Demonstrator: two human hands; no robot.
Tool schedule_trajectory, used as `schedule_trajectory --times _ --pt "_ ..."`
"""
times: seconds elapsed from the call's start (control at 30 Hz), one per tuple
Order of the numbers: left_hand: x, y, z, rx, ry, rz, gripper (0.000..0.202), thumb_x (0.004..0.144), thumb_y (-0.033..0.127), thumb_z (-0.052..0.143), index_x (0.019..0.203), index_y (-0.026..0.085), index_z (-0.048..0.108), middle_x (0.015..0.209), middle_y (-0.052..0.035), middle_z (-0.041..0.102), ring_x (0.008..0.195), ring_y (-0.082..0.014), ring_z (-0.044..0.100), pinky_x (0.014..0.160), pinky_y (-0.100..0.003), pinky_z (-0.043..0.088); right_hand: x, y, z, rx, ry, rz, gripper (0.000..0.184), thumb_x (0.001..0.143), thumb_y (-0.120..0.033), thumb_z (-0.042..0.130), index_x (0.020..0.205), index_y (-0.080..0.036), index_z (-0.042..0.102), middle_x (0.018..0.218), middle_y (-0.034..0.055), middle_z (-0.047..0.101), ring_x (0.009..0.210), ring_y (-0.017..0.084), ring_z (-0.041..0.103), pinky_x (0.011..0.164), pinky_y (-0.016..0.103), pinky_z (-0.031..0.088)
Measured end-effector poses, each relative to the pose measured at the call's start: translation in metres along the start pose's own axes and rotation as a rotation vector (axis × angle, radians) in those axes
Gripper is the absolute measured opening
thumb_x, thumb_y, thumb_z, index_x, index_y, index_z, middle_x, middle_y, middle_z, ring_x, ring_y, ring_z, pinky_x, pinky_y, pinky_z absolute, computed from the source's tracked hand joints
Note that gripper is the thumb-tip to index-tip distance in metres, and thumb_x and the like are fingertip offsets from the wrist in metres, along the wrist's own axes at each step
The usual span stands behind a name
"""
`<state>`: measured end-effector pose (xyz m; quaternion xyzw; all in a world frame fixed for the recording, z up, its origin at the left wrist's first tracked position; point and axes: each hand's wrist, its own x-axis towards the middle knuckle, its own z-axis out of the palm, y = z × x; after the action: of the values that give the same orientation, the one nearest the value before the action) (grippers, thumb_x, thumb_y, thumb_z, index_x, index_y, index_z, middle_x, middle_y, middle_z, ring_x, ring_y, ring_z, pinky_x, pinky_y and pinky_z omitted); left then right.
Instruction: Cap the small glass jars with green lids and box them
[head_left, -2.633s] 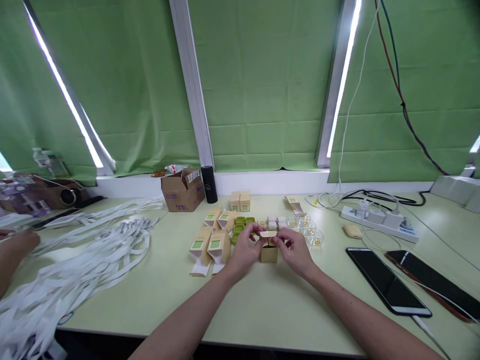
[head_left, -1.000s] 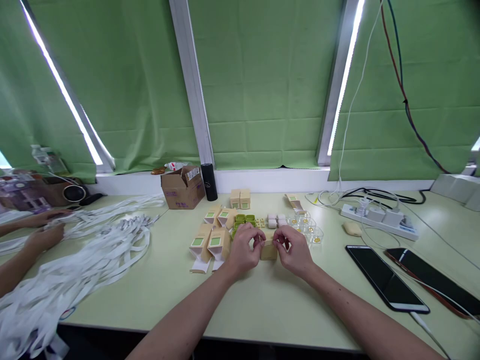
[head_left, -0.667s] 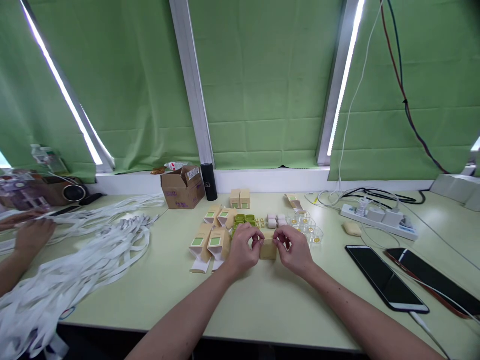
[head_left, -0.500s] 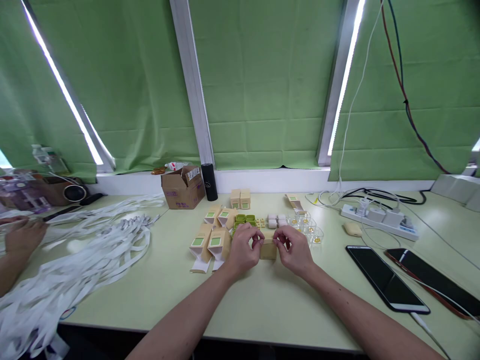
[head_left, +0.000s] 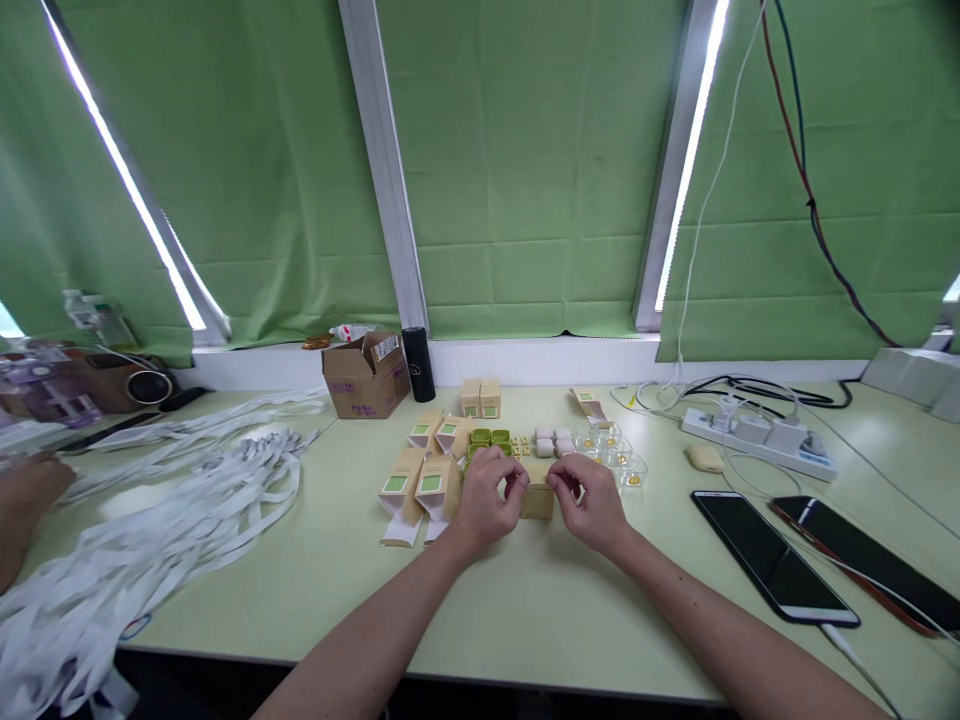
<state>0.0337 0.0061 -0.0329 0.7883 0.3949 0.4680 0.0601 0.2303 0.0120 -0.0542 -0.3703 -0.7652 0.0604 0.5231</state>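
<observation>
A small kraft cardboard box (head_left: 536, 500) stands on the table between my two hands. My left hand (head_left: 491, 497) pinches its left upper edge with thumb and forefinger. On the opposite side my right hand (head_left: 589, 498) pinches the right upper edge. Left of them lie several kraft boxes with green labels, the nearest an open-ended carton (head_left: 439, 490). Behind my fingers are green square cups (head_left: 491, 437), small yellowish pieces (head_left: 520, 446), white rounded pieces (head_left: 553, 441) and clear cups (head_left: 619, 455) with yellow centres.
Two closed small boxes (head_left: 480, 398) stand farther back, near a flattened carton (head_left: 589, 405). White straps (head_left: 225, 500) cover the left side, where another person's hand (head_left: 30, 495) works. A brown carton (head_left: 366, 375), black cylinder (head_left: 418, 365), power strip (head_left: 757, 440) and phones (head_left: 772, 555) surround the area.
My hands and the box between them stay almost in place. At the far left, the other person's hand has shifted a little to the left.
</observation>
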Motion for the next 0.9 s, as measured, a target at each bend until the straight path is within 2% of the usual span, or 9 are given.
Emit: schedule_trajectory --times 0.17,0.27,0.37,0.43,0.5,0.6,0.73,0.8,0.9 --pt "-0.001 -0.004 0.002 0.034 -0.009 -0.011 0.032 0.094 0.026 0.055 0.062 0.021 0.055 0.064 -0.0023 0.054 0.073 -0.0208 0.053 0.075 -0.038 0.041 -0.002 0.002 0.003 -0.029 -0.016 0.018 0.023 0.088 -0.021 0.055 0.066 -0.021 0.055 0.057 -0.0018 0.052 0.053 0.014 0.045 0.056 0.028 0.033" --pt "-0.001 -0.006 0.003 0.035 -0.012 -0.028 0.032 0.094 0.027 0.055 0.063 0.021 0.057 0.065 -0.0023 0.057 0.074 -0.0208 0.054 0.076 -0.038 0.042 -0.002 0.004 0.003 0.006 -0.053 0.045 0.022 0.088 -0.022 0.056 0.067 -0.021 0.057 0.057 -0.0023 0.053 0.052 0.013 0.044 0.056 0.027 0.034" --pt "0.000 -0.007 0.004 0.012 0.001 -0.065 0.025 0.096 0.028 0.054 0.077 0.022 0.068 0.072 -0.0028 0.064 0.075 -0.0208 0.058 0.078 -0.038 0.043 -0.001 0.007 -0.001 0.087 -0.126 0.038 0.010 0.088 -0.021 0.056 0.088 -0.022 0.066 0.060 -0.0039 0.054 0.052 0.013 0.047 0.057 0.026 0.037" --pt "0.001 -0.009 0.006 0.040 0.024 -0.119 0.023 0.098 0.028 0.052 0.096 0.022 0.074 0.076 -0.0034 0.069 0.077 -0.0216 0.061 0.080 -0.039 0.045 -0.001 0.009 -0.005 0.108 -0.192 0.014 0.023 0.086 -0.020 0.056 0.106 -0.023 0.064 0.060 -0.0063 0.053 0.052 0.014 0.048 0.057 0.026 0.039" --pt "0.002 -0.012 0.008 0.105 0.042 -0.167 0.026 0.099 0.028 0.051 0.109 0.023 0.075 0.079 -0.0045 0.072 0.080 -0.0229 0.063 0.082 -0.040 0.045 0.000 0.012 -0.008 0.071 -0.247 -0.012 0.035 0.082 -0.018 0.056 0.117 -0.023 0.060 0.059 -0.0080 0.052 0.051 0.014 0.048 0.057 0.025 0.037" --pt "0.003 -0.016 0.011 0.185 0.014 -0.178 0.027 0.100 0.026 0.050 0.098 0.022 0.076 0.080 -0.0050 0.074 0.080 -0.0231 0.064 0.082 -0.039 0.045 0.002 0.017 -0.010 -0.042 -0.264 -0.019 0.042 0.081 -0.016 0.054 0.122 -0.022 0.058 0.058 -0.0085 0.053 0.050 0.015 0.050 0.056 0.026 0.034" --pt "0.004 -0.020 0.012 0.250 0.013 -0.211 0.032 0.099 0.024 0.050 0.072 0.021 0.066 0.070 -0.0035 0.070 0.073 -0.0219 0.062 0.077 -0.037 0.042 0.005 0.022 -0.007 -0.197 -0.155 0.060 0.039 0.085 -0.015 0.050 0.122 -0.021 0.058 0.057 -0.0073 0.057 0.050 0.017 0.054 0.058 0.027 0.033" --pt "0.005 -0.019 0.011 0.264 0.023 -0.231 0.031 0.099 0.024 0.051 0.072 0.021 0.064 0.070 -0.0035 0.069 0.073 -0.0223 0.062 0.077 -0.037 0.041 0.005 0.024 -0.007 -0.200 -0.122 0.085 0.036 0.086 -0.016 0.049 0.121 -0.021 0.057 0.056 -0.0076 0.057 0.050 0.017 0.055 0.057 0.027 0.034" --pt "0.004 -0.017 0.011 0.235 0.031 -0.213 0.023 0.100 0.024 0.053 0.087 0.022 0.071 0.081 -0.0045 0.074 0.080 -0.0236 0.065 0.080 -0.038 0.042 0.003 0.022 -0.008 -0.125 -0.135 0.042 0.036 0.087 -0.018 0.050 0.123 -0.021 0.056 0.057 -0.0084 0.056 0.048 0.016 0.053 0.056 0.026 0.035"
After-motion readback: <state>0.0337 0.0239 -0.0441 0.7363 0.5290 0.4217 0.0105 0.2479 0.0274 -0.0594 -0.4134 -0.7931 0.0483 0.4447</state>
